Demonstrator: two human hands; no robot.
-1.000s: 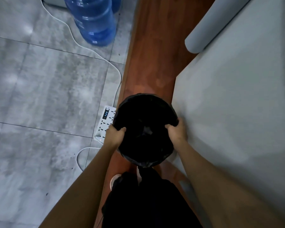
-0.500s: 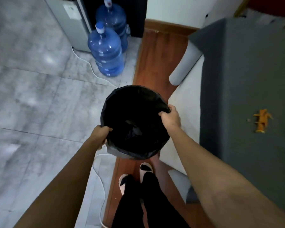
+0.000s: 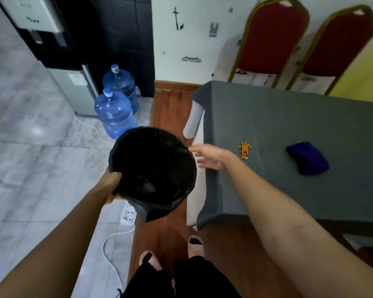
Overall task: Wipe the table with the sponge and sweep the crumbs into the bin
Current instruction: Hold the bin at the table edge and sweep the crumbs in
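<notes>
Bin (image 3: 153, 166) is hanging beside the desk (image 3: 289, 190), left hand (image 3: 113, 186) gripping its rim at 8 o'clock; right hand (image 3: 211, 157) is hovering, fingers spread, at its 3 o'clock; crumbs (image 3: 244, 149) and sponge (image 3: 307, 158) are lying on the desk.

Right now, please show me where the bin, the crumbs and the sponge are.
bin (image 3: 153, 130): head view, on the far rim of the black liner.
crumbs (image 3: 244, 149): head view, on the middle of the orange pile.
sponge (image 3: 307, 158): head view, on the middle of its dark blue top.
</notes>
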